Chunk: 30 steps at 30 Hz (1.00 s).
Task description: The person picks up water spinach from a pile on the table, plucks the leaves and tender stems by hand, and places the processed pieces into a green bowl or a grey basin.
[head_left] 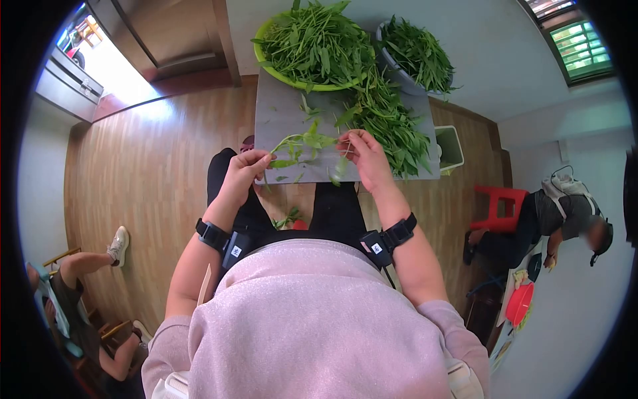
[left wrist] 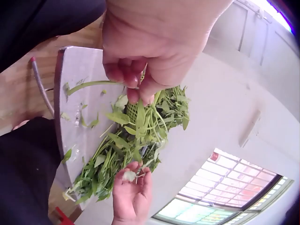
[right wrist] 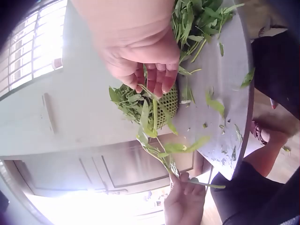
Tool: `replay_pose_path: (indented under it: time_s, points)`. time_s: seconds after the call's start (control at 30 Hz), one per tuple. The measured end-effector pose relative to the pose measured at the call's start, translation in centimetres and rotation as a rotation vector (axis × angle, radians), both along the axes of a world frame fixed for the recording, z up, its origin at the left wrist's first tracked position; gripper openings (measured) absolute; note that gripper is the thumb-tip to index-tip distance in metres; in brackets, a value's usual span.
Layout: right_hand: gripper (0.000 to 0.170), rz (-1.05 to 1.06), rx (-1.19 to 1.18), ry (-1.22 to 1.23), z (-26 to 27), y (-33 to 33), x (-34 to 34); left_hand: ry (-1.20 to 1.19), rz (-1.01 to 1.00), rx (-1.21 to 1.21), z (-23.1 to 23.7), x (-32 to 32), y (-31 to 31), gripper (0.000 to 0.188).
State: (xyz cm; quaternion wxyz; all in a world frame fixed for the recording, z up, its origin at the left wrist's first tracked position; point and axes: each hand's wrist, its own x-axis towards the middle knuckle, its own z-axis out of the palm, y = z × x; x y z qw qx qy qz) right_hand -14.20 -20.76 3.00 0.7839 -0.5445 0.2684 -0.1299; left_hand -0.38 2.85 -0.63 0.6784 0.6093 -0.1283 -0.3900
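Observation:
Over the near part of the grey tabletop (head_left: pixel 279 123), my left hand (head_left: pixel 246 171) pinches a water spinach stem (right wrist: pixel 154 117) between thumb and fingers. Its leafy end reaches across toward my right hand (head_left: pixel 364 156), whose fingertips pinch a thin piece of the greens. A leaf (head_left: pixel 339 170) hangs below those right fingers. Beside the right hand lies a loose heap of water spinach (head_left: pixel 395 133). Behind, a yellow-green colander (head_left: pixel 292 85) is piled high with the same greens. In the right wrist view the stem's cut end sticks out past the left fingers.
A grey-blue basin (head_left: pixel 407 84) of leaves stands at the back right. Leaf scraps (right wrist: pixel 215 104) dot the tabletop. A pale bin (head_left: pixel 450 146) is beside the table's right edge. One person sits near a red stool (head_left: pixel 498 207) at right; another person's legs (head_left: pixel 86 266) show at left.

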Motion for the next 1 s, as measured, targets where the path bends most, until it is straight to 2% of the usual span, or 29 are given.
replay_pose_path:
  time_s: [0.03,0.17,0.23,0.33,0.47,0.53,0.77,0.83,0.97,1.0]
  points:
    - [0.014,-0.06,0.044,-0.016,0.3,-0.1,-0.1,0.022,-0.007,-0.015,0.0,0.0,0.0,0.017]
    - [0.012,-0.062,0.041,-0.065,0.3,-0.8,-0.8,0.059,-0.015,-0.039,-0.4,-0.1,0.1,0.017]
    - [0.012,-0.024,0.006,-0.135,-0.3,-1.2,-1.1,-0.011,-0.04,-0.07,-0.7,-0.1,0.1,0.016]
    - [0.01,-0.025,0.036,-0.116,0.6,-0.9,-1.2,-0.09,-0.065,-0.057,-0.5,-0.1,0.2,0.015]
    - [0.01,0.022,0.023,-0.056,1.5,-0.3,-1.0,-0.065,-0.081,-0.018,0.0,-0.1,0.1,0.012]
    - [0.01,0.054,-0.078,-0.015,2.3,0.2,-0.8,-0.242,-0.128,-0.06,0.5,0.0,0.0,0.009]
    - [0.011,0.078,-0.117,0.048,2.4,0.2,-0.5,-0.417,-0.201,-0.046,2.0,0.0,-0.3,0.009]
    - [0.013,0.08,-0.059,0.032,1.7,0.0,-0.8,-0.453,-0.21,-0.034,1.8,0.1,-0.3,0.008]
    - [0.014,-0.015,-0.125,0.087,1.1,-1.3,-0.8,-0.401,-0.132,-0.114,0.5,0.1,-0.1,0.01]
    - [0.015,-0.063,-0.122,0.109,1.6,-2.3,-0.8,-0.32,-0.106,-0.047,0.1,0.1,0.2,0.009]
